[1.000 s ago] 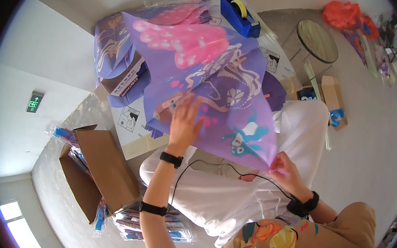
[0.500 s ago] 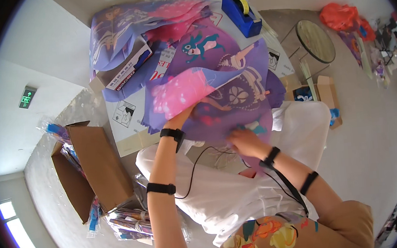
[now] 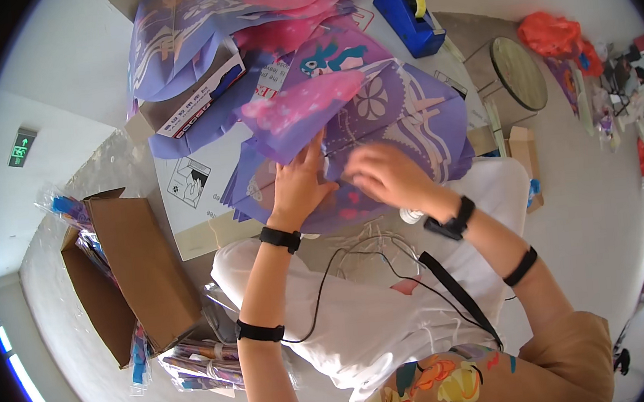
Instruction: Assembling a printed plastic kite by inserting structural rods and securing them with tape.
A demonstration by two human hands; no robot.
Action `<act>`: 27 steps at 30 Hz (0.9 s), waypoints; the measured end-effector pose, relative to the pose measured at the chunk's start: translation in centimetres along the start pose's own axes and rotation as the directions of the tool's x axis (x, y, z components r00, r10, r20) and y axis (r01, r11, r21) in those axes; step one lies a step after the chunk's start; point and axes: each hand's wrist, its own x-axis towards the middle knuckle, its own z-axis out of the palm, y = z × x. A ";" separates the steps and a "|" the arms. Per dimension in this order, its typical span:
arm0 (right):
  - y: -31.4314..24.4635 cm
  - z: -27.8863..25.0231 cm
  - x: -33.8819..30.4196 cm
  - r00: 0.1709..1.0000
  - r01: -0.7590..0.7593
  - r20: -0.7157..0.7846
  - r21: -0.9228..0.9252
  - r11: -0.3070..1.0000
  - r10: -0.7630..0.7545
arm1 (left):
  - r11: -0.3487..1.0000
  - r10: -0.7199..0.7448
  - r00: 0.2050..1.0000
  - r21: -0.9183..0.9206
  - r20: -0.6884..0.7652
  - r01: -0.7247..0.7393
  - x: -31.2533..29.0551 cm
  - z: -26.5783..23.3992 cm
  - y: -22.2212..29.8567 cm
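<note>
A stack of thin purple sheets [image 3: 438, 126], printed with pink and white patterns, lies at the table's near side. The top sheet's pink-and-purple flap [image 3: 302, 107] is folded up and over. My left hand [image 3: 302, 191] lies on the stack at the flap's lower edge, its thumb spread away and its fingertips partly against the fold. To its right, my right hand [image 3: 393, 179] is above the sheets with bent fingers smeared by motion. Whether it touches the sheet or pinches anything does not show.
More printed sheets [image 3: 200, 28] drape over an open carton [image 3: 198, 97] at the far left of the table [image 3: 195, 235]. A blue tape dispenser [image 3: 410, 21] stands at the far right. A cardboard box [image 3: 144, 270] is left, a round stool [image 3: 518, 73] right. A black cable [image 3: 322, 293] crosses my lap.
My right hand has moved up and left from the sheets' near edge towards my left hand. The folded flap has shifted, and my left hand now shows on top of the sheets.
</note>
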 end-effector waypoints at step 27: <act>4.0 6.9 -1.5 0.991 -0.066 -0.133 -0.323 0.944 0.024 | 0.979 0.089 0.993 0.189 -0.074 -0.074 -3.3 5.2 1.0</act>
